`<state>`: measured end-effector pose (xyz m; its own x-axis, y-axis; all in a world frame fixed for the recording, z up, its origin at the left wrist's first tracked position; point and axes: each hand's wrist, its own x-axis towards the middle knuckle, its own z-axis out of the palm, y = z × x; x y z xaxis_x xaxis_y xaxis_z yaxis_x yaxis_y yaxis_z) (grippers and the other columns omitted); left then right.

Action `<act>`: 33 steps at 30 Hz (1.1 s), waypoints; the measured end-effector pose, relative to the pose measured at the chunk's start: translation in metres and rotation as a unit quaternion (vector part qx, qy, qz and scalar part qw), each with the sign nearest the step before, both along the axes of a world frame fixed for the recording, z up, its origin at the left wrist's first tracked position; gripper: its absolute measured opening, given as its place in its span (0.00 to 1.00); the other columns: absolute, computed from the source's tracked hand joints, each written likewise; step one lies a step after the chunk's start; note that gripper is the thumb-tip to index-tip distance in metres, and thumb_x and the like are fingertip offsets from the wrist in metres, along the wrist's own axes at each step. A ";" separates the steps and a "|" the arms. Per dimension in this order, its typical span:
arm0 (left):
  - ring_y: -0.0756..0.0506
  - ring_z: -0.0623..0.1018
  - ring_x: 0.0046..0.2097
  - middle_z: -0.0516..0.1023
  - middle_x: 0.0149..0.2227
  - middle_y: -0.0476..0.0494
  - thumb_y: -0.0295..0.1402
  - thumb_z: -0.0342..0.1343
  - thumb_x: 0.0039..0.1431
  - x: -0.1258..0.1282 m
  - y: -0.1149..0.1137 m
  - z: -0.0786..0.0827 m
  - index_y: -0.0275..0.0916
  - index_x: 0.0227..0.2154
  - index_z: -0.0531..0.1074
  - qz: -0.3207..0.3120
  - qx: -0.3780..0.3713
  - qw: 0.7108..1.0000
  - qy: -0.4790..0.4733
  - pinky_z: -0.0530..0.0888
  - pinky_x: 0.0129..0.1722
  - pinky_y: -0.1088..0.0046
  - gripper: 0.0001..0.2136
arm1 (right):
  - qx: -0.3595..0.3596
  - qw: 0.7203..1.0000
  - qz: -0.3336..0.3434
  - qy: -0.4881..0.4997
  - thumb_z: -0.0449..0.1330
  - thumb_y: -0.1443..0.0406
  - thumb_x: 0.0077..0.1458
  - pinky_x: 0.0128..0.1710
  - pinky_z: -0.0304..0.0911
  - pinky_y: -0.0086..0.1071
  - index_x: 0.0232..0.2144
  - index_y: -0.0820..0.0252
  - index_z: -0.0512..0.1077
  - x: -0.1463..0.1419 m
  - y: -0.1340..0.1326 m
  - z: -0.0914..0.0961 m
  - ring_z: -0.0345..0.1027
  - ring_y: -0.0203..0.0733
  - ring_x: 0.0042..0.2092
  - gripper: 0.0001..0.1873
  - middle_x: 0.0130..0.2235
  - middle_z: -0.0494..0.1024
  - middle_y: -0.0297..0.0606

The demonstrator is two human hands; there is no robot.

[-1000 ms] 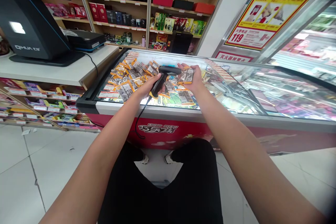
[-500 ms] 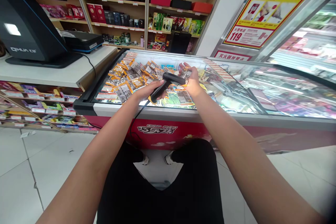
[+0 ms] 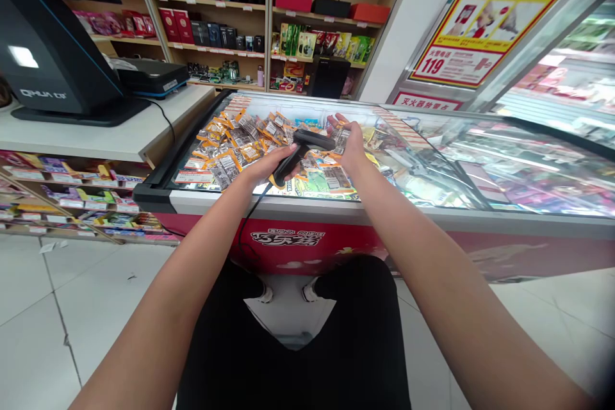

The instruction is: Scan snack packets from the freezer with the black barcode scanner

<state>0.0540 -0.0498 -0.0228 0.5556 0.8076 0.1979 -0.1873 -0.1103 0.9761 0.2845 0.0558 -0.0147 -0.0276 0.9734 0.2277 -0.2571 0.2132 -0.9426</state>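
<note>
I see my left hand [image 3: 269, 165] wrapped around the handle of the black scanner [image 3: 302, 147], whose head now sits a touch farther left than half a second ago and points toward my right hand [image 3: 350, 144]. That hand has lowered since a second ago, when it held a packet up clear of the pile; now its fingers are spread over the snack packets [image 3: 240, 141] on the glass lid of the freezer [image 3: 336, 211], and I cannot tell whether it grips one. The scanner's cord [image 3: 250, 218] hangs down over the freezer's front.
</note>
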 end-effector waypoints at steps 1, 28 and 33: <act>0.52 0.69 0.20 0.75 0.23 0.46 0.60 0.56 0.63 0.000 -0.001 0.001 0.38 0.36 0.73 0.000 0.000 1.000 0.000 0.66 0.20 0.76 0.26 | -0.003 1.000 0.006 0.011 0.51 0.55 0.60 0.48 0.74 0.42 0.55 0.51 0.69 0.000 0.001 0.000 0.76 0.43 0.49 0.23 0.63 0.75 0.37; 0.52 0.70 0.19 0.72 0.21 0.51 0.57 0.52 0.65 0.006 0.087 0.051 0.39 0.38 0.70 0.200 0.015 0.974 -0.102 0.63 0.18 0.77 0.23 | -0.010 0.644 0.067 -0.762 0.73 0.38 0.43 0.59 0.65 0.61 0.53 0.58 0.77 0.027 0.056 0.039 0.64 0.76 0.64 0.43 0.62 0.73 0.57; 0.51 0.71 0.18 0.74 0.21 0.48 0.58 0.56 0.60 0.015 0.076 0.040 0.39 0.32 0.69 0.156 0.024 0.987 -0.037 0.65 0.18 0.75 0.24 | 0.049 0.735 0.100 -0.669 0.68 0.44 0.55 0.63 0.66 0.49 0.66 0.54 0.66 0.042 0.063 0.035 0.67 0.62 0.65 0.43 0.68 0.70 0.47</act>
<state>0.0689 0.0260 0.0173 0.2638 0.9256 0.2715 -0.2078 -0.2204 0.9530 0.3266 0.1185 0.0202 -0.4307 0.9002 -0.0642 0.8506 0.3811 -0.3622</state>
